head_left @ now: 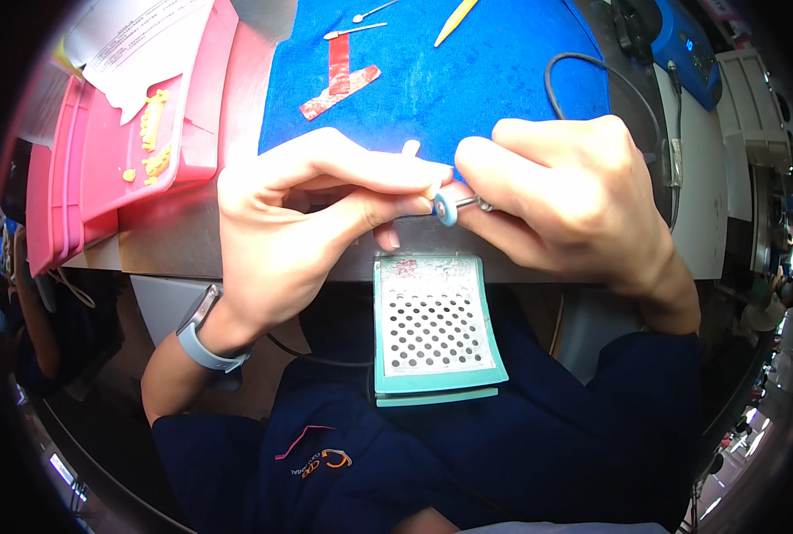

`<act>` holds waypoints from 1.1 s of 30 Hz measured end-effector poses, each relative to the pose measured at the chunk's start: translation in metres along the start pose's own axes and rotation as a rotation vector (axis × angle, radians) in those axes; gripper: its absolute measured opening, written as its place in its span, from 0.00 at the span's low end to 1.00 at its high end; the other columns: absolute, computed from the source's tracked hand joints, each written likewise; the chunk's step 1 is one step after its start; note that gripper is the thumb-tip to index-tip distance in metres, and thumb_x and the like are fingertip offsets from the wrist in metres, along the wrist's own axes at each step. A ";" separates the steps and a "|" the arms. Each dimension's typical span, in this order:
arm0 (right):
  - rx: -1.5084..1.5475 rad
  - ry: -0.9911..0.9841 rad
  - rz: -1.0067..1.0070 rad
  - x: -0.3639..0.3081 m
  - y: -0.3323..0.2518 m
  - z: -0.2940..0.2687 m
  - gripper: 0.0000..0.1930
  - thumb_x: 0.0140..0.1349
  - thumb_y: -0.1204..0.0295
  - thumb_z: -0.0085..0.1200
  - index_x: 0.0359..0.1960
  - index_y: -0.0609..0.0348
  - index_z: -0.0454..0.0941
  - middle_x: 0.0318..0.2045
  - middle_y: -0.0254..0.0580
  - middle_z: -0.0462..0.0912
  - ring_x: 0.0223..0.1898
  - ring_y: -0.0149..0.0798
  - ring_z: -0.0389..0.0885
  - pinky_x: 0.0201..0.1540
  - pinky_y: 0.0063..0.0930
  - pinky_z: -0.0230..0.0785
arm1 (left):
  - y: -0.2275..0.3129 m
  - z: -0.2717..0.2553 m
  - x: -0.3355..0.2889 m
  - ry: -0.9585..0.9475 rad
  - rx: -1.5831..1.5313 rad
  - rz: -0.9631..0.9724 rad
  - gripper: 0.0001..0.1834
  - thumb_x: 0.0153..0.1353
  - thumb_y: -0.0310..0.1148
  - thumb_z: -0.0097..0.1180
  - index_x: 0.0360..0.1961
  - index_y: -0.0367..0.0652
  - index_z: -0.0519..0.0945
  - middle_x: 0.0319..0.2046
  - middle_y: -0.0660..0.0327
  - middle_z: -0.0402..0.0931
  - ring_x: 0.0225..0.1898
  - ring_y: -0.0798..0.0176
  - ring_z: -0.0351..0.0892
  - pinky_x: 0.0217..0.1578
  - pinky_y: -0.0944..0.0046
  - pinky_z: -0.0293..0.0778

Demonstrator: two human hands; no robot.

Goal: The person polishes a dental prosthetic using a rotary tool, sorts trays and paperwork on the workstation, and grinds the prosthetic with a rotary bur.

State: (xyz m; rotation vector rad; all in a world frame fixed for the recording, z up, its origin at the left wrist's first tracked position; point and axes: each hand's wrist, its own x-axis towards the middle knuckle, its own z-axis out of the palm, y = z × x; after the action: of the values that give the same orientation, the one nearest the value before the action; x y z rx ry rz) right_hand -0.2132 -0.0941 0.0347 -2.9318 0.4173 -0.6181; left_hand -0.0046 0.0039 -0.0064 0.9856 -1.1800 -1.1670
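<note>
Pinched in left hand (299,222) fingertips, tiny piece meets blue wheel (445,209) of right hand's (566,196) tightly held handpiece; keep contact light, over tray (436,334) below.

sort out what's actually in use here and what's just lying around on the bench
In use:
- left hand, pinching a small piece at its fingertips
- right hand, holding the rotary tool
- blue wheel on the tool's tip, at the piece
- perforated tray just below the hands

Lying about:
- red strips on the blue mat
- yellow stick
- metal picks
- pink tray with orange bits
</note>
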 end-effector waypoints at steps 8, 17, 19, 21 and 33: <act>-0.034 -0.006 -0.002 -0.002 -0.004 -0.002 0.11 0.47 0.68 0.69 0.27 0.55 0.78 0.18 0.34 0.70 0.17 0.38 0.73 0.19 0.31 0.64 | -0.001 0.000 0.001 -0.023 -0.008 0.005 0.07 0.61 0.12 0.60 0.37 0.33 0.80 0.41 0.45 0.86 0.29 0.65 0.85 0.27 0.70 0.81; 0.157 0.081 0.012 0.005 0.006 -0.001 0.11 0.52 0.74 0.71 0.26 0.60 0.77 0.17 0.38 0.73 0.16 0.38 0.73 0.19 0.29 0.63 | -0.003 -0.005 0.002 -0.014 0.014 0.044 0.07 0.63 0.15 0.60 0.40 0.34 0.79 0.43 0.46 0.86 0.28 0.63 0.87 0.24 0.74 0.75; 0.172 0.096 0.021 0.006 0.006 0.001 0.12 0.52 0.74 0.72 0.24 0.60 0.76 0.16 0.38 0.72 0.15 0.38 0.72 0.18 0.30 0.62 | 0.002 -0.003 0.003 -0.009 0.025 0.025 0.08 0.63 0.14 0.60 0.41 0.33 0.79 0.43 0.46 0.85 0.30 0.62 0.87 0.26 0.73 0.77; 0.164 0.085 0.030 0.007 0.006 -0.004 0.12 0.52 0.74 0.72 0.24 0.60 0.76 0.16 0.38 0.72 0.15 0.38 0.72 0.18 0.30 0.62 | 0.003 -0.001 0.003 -0.004 0.036 0.005 0.08 0.62 0.14 0.60 0.42 0.33 0.79 0.44 0.46 0.85 0.31 0.62 0.87 0.27 0.72 0.78; 0.098 0.084 0.013 0.004 0.007 -0.001 0.11 0.48 0.76 0.71 0.28 0.61 0.78 0.19 0.39 0.75 0.18 0.39 0.76 0.19 0.30 0.66 | 0.000 -0.002 0.002 0.022 0.039 0.043 0.12 0.59 0.15 0.66 0.44 0.31 0.83 0.41 0.53 0.85 0.43 0.63 0.87 0.45 0.67 0.85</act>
State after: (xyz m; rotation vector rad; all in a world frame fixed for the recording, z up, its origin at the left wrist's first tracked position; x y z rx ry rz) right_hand -0.2119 -0.1020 0.0364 -2.8160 0.4017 -0.7408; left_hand -0.0024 0.0017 -0.0061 0.9950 -1.2046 -1.1006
